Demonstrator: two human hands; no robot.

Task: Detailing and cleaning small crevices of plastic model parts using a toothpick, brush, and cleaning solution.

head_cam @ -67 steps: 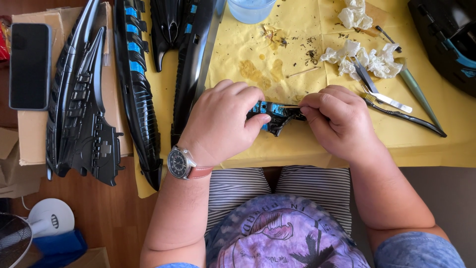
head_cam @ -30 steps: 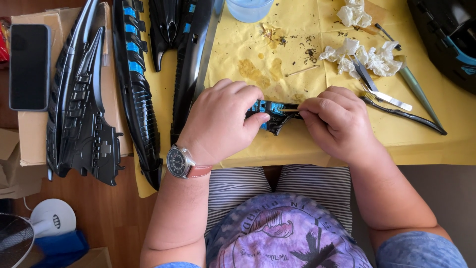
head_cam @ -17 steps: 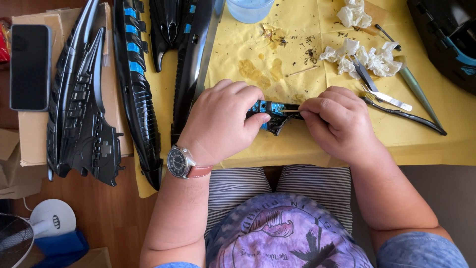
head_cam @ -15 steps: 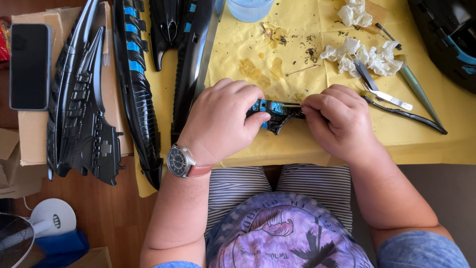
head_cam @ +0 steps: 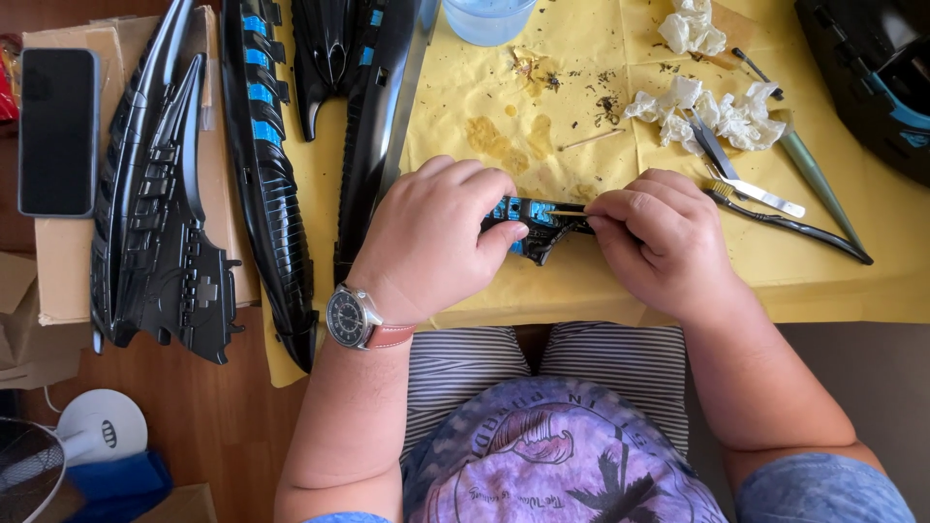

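My left hand (head_cam: 436,237), with a wristwatch on a brown strap, grips a small black plastic part with blue patches (head_cam: 531,221) over the yellow cloth (head_cam: 581,291). My right hand (head_cam: 659,242) pinches a thin wooden stick (head_cam: 567,212) whose tip rests on that part. Both hands sit close together near the table's front edge.
Long black panels with blue patches (head_cam: 262,145) lie at left, some on a cardboard box (head_cam: 58,281) with a dark phone (head_cam: 56,131). Crumpled white tissues (head_cam: 717,111), tweezers (head_cam: 751,189), a toothbrush (head_cam: 785,223), a clear cup (head_cam: 484,17) and a black housing (head_cam: 872,68) lie beyond.
Both hands stay on the small part; the right hand has only shifted slightly with the stick.
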